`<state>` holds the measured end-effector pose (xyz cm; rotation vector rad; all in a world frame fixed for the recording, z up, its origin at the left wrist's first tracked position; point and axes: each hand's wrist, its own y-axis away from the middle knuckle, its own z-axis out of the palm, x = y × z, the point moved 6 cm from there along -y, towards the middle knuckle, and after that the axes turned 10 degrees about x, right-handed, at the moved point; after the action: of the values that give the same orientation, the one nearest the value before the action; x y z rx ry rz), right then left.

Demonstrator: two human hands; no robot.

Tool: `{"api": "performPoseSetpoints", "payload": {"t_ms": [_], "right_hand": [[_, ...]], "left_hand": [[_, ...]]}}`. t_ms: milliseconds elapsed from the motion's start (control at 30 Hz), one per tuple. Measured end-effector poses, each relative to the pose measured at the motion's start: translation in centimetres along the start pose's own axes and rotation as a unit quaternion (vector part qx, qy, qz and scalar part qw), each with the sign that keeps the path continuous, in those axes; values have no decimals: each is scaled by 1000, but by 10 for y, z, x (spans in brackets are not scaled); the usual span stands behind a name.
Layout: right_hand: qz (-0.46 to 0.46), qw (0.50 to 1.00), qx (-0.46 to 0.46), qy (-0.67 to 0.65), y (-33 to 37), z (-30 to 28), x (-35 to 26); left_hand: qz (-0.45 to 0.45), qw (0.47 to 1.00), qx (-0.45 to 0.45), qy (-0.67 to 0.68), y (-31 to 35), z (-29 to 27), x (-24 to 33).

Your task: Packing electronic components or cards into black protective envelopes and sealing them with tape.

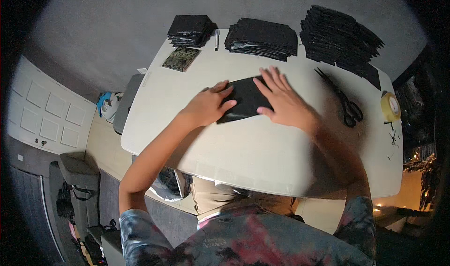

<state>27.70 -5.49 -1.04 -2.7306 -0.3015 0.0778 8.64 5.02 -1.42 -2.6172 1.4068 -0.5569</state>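
A flat black rectangular packet [246, 97], slightly shiny, lies on the white table in front of me. My left hand [211, 104] rests on its left end, fingers extended and thumb apart. Over the packet's right end my right hand [284, 102] lies flat with its fingers spread. Both palms face down, and neither hand grips the packet. Parts of its two ends are hidden beneath my fingers.
Along the table's [262, 149] far edge stand a small black stack [190, 29], a middle stack [262, 36] and a taller stack [337, 36]. A marker [216, 40] and patterned packet [181, 59] lie far left; black scissors [344, 102] and yellowish tape [390, 106] lie right.
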Motion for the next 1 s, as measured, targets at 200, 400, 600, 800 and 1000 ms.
{"api": "performPoseSetpoints", "payload": {"t_ms": [200, 400, 600, 800, 1000], "right_hand": [[-20, 986, 130, -99, 2, -5, -4], [49, 996, 32, -71, -16, 4, -41], [-140, 939, 104, -296, -105, 56, -67], [-125, 972, 51, -193, -235, 71, -88], [-160, 960, 84, -215, -268, 112, -66]], "left_hand": [[-45, 981, 20, -189, 41, -58, 27], [30, 994, 92, -59, 28, -58, 15], [168, 967, 150, 117, 6, -57, -66], [84, 975, 180, 105, 30, -62, -126], [68, 985, 123, 104, 24, -58, -137]]}}
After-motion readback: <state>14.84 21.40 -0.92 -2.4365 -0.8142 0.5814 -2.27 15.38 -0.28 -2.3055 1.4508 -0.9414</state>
